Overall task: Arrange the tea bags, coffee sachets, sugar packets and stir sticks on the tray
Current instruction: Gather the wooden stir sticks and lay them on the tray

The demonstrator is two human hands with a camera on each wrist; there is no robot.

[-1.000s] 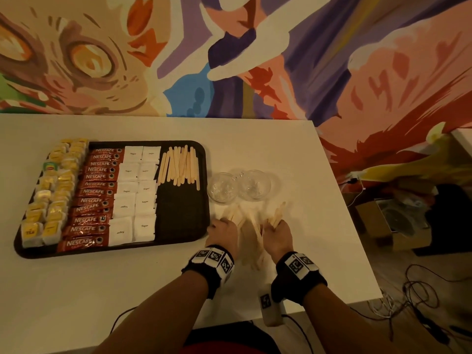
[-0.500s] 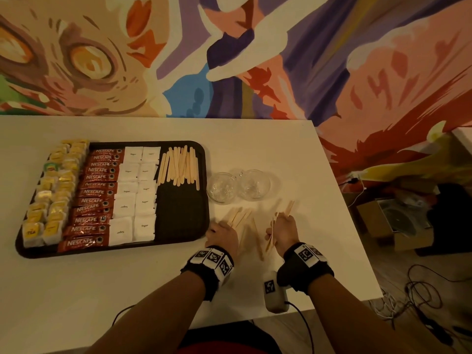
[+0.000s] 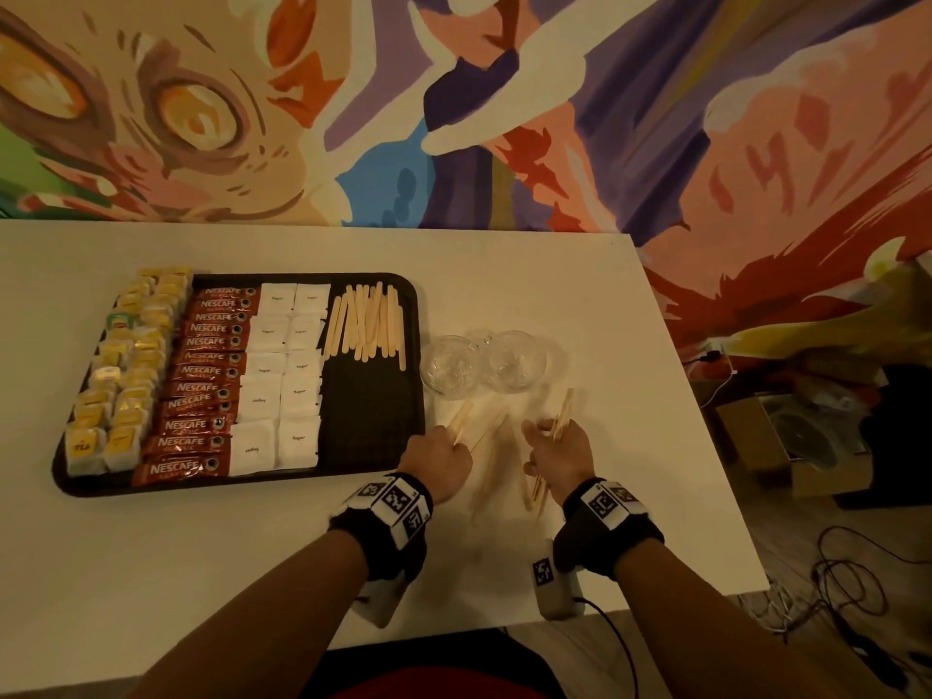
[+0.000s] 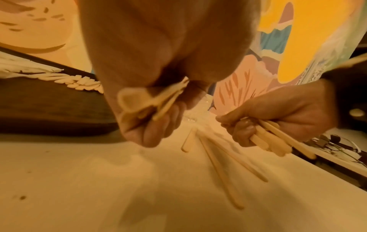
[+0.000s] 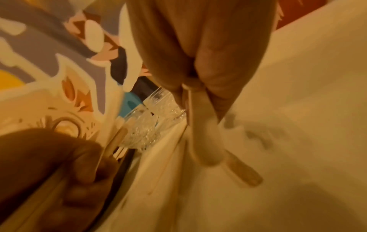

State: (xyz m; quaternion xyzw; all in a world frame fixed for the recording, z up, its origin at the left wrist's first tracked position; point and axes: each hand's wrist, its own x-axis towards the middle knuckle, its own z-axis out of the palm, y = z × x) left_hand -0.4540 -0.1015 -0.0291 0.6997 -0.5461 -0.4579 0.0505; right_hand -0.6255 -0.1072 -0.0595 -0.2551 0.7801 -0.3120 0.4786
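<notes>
A black tray (image 3: 373, 416) on the white table holds yellow tea bags (image 3: 126, 365), red coffee sachets (image 3: 201, 375), white sugar packets (image 3: 280, 375) and a row of wooden stir sticks (image 3: 368, 325). Right of the tray's near corner, my left hand (image 3: 444, 456) grips a small bundle of stir sticks (image 4: 158, 100). My right hand (image 3: 555, 451) holds another bundle of sticks (image 4: 274, 139). A few loose sticks (image 3: 491, 466) lie on the table between the two hands.
Two clear glass cups (image 3: 484, 363) stand just beyond the hands, right of the tray. The table's right edge (image 3: 706, 426) is close to my right hand, with boxes and cables on the floor past it. A painted wall runs along the back.
Both hands have lifted bundles of sticks off the table pile and drawn slightly apart; fewer loose sticks lie between them than a second ago.
</notes>
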